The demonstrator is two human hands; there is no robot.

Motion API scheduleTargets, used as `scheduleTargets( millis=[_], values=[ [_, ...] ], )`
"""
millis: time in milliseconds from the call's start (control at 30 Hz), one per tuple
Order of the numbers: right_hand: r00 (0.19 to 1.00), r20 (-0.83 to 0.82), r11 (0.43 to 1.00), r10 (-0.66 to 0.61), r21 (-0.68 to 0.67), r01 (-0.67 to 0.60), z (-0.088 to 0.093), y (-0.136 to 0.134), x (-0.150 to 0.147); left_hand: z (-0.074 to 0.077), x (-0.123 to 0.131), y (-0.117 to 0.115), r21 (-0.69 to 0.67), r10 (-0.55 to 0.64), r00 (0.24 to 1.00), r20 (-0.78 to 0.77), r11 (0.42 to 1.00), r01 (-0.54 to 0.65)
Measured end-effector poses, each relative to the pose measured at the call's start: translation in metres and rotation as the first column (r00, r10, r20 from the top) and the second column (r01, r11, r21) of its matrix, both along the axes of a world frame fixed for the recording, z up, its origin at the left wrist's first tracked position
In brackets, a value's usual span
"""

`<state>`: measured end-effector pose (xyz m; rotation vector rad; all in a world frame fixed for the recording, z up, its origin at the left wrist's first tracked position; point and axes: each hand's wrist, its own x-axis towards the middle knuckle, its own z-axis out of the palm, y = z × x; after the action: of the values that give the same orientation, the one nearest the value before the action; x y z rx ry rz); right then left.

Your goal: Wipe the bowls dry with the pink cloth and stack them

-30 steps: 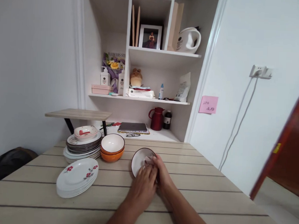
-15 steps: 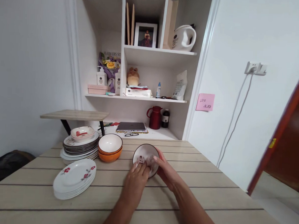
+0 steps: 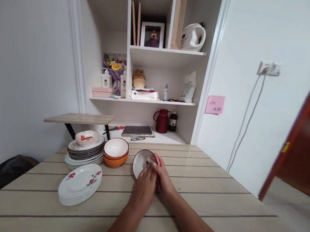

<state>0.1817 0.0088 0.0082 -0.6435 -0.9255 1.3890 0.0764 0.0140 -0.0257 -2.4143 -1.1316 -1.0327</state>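
A bowl with a white inside and dark rim is held above the middle of the wooden table, tilted. My right hand grips its right side, thumb at the rim. My left hand reaches over the near rim, its fingers closed on a crumpled greyish cloth pressed to the inside of the bowl. The left fingertips are partly hidden, and the two hands nearly touch. To the left stand stacked orange bowls with white insides.
Flowered white plates lie stacked at the left front. Behind them rises a taller plate stack topped by a small dish. A small raised stand is at the back left. Beyond the table are a laptop and red jug.
The bowl has shifted slightly left and turned in my right hand. My right hand has moved left, closer to my left hand, and the cloth lies nearer the bowl's right side.
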Motion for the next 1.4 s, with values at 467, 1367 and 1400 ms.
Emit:
scheduleTargets(
  millis=[467, 1367, 1400],
  values=[
    [0.959, 0.285, 0.980, 0.006, -0.193, 0.051, 0.025, 0.002, 0.064, 0.007, -0.004, 0.000, 0.067, -0.048, 0.987, -0.153, 0.996, 0.059],
    [0.997, -0.014, 0.994, -0.073, -0.080, 0.072, 0.009, -0.003, 0.007, 0.000, 0.003, -0.013, -0.037, 0.004, 0.997, -0.071, 0.999, -0.007],
    [0.997, -0.001, 0.994, -0.072, -0.087, 0.072, 0.012, -0.002, 0.013, 0.001, 0.002, -0.011, -0.043, -0.018, 0.994, -0.105, 0.999, 0.013]
  ],
)
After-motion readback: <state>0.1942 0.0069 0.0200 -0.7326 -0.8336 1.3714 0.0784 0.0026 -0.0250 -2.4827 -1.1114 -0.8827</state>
